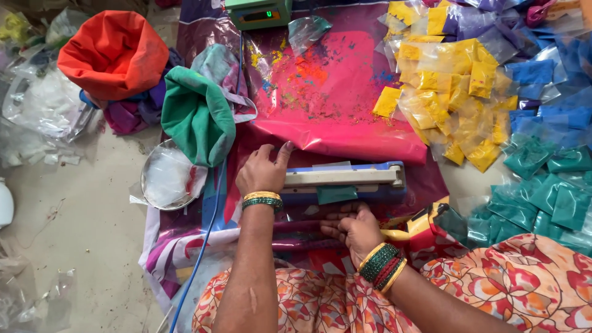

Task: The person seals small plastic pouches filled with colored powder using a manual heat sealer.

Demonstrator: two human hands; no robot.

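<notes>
Right hand (353, 229) pinched a teal powder packet (337, 195) under the sealer (343, 179).
Left hand (262, 172) pressed flat, ungripping, on its blue-and-cream bar.

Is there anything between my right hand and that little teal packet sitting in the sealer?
Nothing visible. The right hand lies just below the teal packet, with only the purple sheet between them. The packet's upper edge is clamped under the sealer's bar, which the left hand presses.
</notes>
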